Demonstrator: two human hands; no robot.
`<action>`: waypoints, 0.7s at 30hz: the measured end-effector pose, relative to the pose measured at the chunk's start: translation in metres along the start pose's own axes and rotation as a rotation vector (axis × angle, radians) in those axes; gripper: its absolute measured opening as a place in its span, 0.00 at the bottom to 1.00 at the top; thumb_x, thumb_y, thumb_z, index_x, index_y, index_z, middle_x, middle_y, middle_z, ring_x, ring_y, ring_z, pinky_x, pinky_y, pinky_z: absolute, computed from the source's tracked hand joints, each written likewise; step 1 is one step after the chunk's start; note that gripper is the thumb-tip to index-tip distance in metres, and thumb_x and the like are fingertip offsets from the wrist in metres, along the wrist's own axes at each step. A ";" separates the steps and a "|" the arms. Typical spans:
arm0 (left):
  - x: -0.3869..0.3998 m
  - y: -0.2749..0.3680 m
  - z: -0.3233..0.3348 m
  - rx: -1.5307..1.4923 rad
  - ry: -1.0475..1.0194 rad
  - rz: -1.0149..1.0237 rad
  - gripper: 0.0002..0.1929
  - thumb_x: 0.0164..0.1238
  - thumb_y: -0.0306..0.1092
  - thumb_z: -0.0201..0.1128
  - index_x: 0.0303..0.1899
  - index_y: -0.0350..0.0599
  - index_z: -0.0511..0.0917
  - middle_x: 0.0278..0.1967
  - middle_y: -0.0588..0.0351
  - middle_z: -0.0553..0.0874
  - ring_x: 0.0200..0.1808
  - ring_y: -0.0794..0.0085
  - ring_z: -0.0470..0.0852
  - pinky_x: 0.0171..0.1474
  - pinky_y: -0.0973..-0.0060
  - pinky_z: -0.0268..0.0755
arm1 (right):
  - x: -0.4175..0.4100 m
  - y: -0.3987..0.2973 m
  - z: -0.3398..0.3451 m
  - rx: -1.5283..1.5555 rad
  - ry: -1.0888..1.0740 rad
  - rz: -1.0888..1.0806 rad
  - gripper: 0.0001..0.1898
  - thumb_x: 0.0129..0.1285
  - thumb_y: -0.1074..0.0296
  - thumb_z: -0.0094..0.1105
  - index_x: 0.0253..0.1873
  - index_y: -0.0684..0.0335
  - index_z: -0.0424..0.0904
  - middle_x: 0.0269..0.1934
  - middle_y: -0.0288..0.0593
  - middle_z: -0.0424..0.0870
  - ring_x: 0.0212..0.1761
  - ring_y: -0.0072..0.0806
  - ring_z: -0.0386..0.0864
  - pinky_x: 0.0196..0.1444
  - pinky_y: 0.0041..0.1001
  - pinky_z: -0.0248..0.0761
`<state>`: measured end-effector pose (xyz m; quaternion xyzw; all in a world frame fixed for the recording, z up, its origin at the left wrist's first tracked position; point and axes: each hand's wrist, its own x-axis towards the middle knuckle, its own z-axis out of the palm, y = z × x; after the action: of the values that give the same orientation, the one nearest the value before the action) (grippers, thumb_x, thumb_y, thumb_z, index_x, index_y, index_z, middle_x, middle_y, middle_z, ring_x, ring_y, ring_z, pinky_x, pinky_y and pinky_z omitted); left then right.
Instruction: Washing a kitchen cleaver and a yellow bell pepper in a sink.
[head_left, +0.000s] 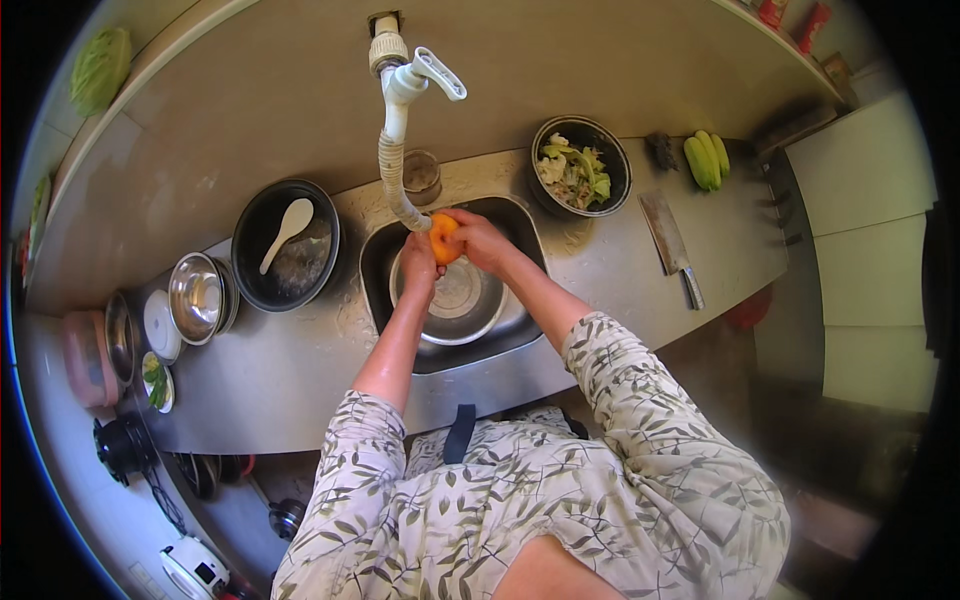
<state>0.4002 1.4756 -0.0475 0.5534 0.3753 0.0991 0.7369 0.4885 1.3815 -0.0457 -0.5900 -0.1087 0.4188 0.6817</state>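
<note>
Both hands hold a round orange fruit (445, 238), perhaps a tomato or persimmon, just below the outlet of the white flexible faucet hose (392, 172). My left hand (417, 259) grips its left and lower side. On its upper right side are the fingers of my right hand (480, 238). Whether water runs from the hose I cannot tell. Beneath the hands a metal basin (491, 311) rests in the stainless steel sink (529, 247). The faucet's white lever (441, 73) is above, on the wall side.
Left of the sink are a dark pot (319, 262) with a white rice paddle (286, 234) and stacked metal bowls (196, 296). To the right stand a bowl of vegetable scraps (577, 176), a cleaver (667, 236) and green gourds (703, 161). A glass (421, 178) sits behind the sink.
</note>
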 end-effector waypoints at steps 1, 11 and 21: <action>-0.002 0.003 0.002 -0.031 -0.004 -0.022 0.19 0.75 0.52 0.43 0.42 0.45 0.71 0.22 0.58 0.75 0.12 0.78 0.69 0.12 0.83 0.56 | 0.000 0.003 -0.003 0.163 -0.033 -0.002 0.23 0.56 0.79 0.58 0.59 0.67 0.72 0.49 0.46 0.78 0.52 0.30 0.75 0.57 0.26 0.67; 0.009 -0.026 0.014 0.145 0.230 0.124 0.14 0.69 0.43 0.52 0.39 0.40 0.73 0.27 0.52 0.80 0.18 0.71 0.76 0.13 0.75 0.62 | 0.003 0.020 0.015 -1.280 0.289 -0.342 0.13 0.64 0.65 0.49 0.47 0.66 0.77 0.42 0.59 0.81 0.43 0.56 0.78 0.47 0.40 0.72; 0.028 -0.009 -0.006 -0.634 -0.388 -0.676 0.11 0.71 0.44 0.49 0.36 0.52 0.76 0.30 0.59 0.83 0.25 0.69 0.82 0.22 0.71 0.75 | -0.023 0.002 0.016 -0.869 0.171 -0.815 0.13 0.63 0.62 0.50 0.41 0.66 0.78 0.40 0.59 0.78 0.45 0.53 0.76 0.49 0.42 0.69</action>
<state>0.4133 1.4921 -0.0689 0.1579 0.3410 -0.1406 0.9160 0.4627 1.3768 -0.0352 -0.7570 -0.4321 -0.0082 0.4900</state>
